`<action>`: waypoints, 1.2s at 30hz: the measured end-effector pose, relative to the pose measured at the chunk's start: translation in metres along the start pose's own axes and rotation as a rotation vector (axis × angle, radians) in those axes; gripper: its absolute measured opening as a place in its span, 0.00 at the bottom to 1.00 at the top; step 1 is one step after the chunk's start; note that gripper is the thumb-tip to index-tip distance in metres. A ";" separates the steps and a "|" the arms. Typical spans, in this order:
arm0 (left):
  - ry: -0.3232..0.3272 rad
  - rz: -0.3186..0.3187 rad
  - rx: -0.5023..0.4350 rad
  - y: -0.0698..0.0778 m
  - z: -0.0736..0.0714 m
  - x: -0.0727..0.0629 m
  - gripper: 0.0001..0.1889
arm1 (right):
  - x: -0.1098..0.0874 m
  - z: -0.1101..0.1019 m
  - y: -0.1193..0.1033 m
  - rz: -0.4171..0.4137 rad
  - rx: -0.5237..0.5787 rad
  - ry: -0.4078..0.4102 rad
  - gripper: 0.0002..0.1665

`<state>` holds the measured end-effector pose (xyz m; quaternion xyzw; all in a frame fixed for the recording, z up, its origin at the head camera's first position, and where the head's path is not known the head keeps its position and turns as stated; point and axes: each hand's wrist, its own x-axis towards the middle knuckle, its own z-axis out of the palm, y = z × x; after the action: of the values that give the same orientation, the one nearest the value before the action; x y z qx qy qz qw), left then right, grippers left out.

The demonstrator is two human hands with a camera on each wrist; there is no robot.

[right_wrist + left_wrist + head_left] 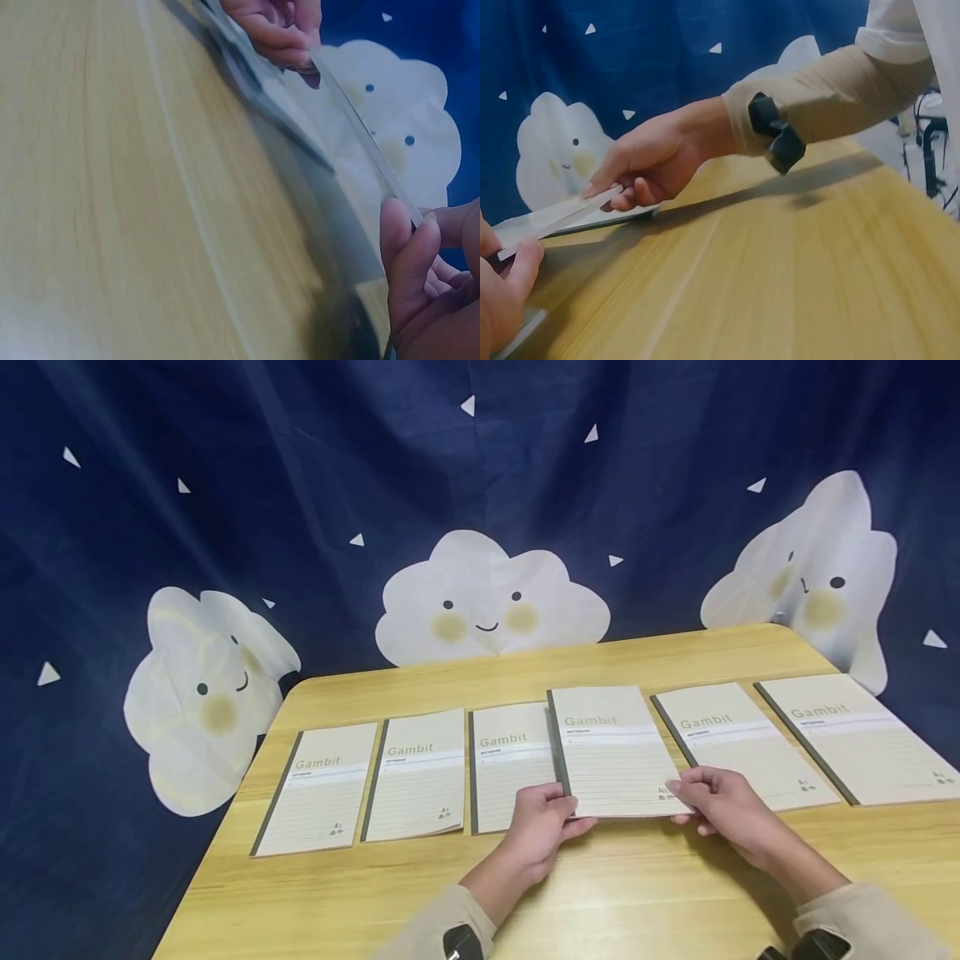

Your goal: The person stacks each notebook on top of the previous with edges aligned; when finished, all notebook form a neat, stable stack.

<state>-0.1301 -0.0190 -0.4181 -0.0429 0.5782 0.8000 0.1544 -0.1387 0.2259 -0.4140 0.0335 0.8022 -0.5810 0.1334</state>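
Both hands hold one cream notebook (611, 756) with a dark spine and "Gambit" on its cover. My left hand (542, 827) pinches its near left corner by the spine, and my right hand (723, 810) pinches the near right corner. Thumbs lie on top, fingers underneath. Its near edge is raised off the table, as both wrist views show, where the notebook (367, 142) appears as a thin slab between the hands. In the head view it overlaps the right side of another notebook (506, 777) lying flat to its left.
Two more notebooks (318, 789) lie in the row at the left, and two others (750, 747) at the right, all on the wooden table (360, 902). Behind the table's far edge hangs a dark blue curtain (315, 460) with white clouds.
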 end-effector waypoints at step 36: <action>0.238 0.057 0.233 0.013 -0.059 -0.049 0.41 | 0.031 0.102 -0.023 -0.009 0.237 -0.083 0.15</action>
<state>-0.0942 -0.0879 -0.4135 -0.1029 0.6820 0.7211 0.0659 -0.1556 0.1193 -0.4297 0.0213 0.7220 -0.6732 0.1588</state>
